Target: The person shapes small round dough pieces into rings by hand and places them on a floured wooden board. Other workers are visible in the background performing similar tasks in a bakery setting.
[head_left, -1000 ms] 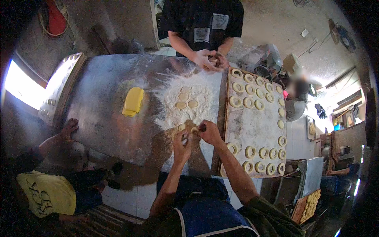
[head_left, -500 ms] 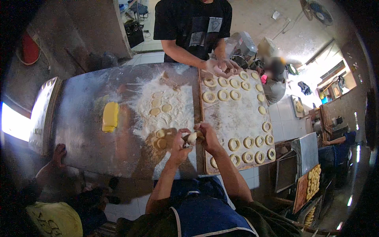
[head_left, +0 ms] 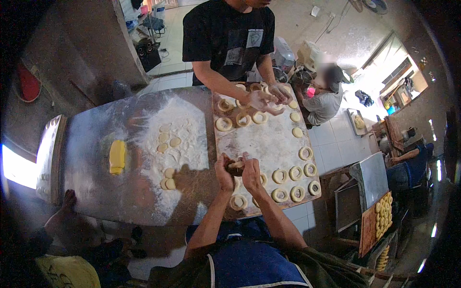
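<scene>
A piece of pale dough (head_left: pixel 236 164) is held between my two hands. My left hand (head_left: pixel 224 174) curls round its left side, and the fingers of my right hand (head_left: pixel 250 174) close on its right side. Its exact shape is partly hidden by fingers and shadow. Both hands are above the near left part of a floured wooden board (head_left: pixel 269 144). Dough rings (head_left: pixel 280 176) lie in rows on its near side, one ring (head_left: pixel 238 202) just below my hands. More rings (head_left: pixel 224 124) and several small dough rounds (head_left: pixel 297 132) lie farther off.
Left of the board, a metal table (head_left: pixel 96 182) carries spread flour (head_left: pixel 168 115), flat dough rounds (head_left: pixel 163 148) and a yellow block (head_left: pixel 117 157). Across the board a co-worker's hands (head_left: pixel 269 100) hover over rings. A tray of shaped dough (head_left: pixel 383 216) stands at the lower right.
My hands have moved right with the dough, from the seam between table and board to over the board. The co-worker's hands have come apart and reach lower over the rings. The view has shifted.
</scene>
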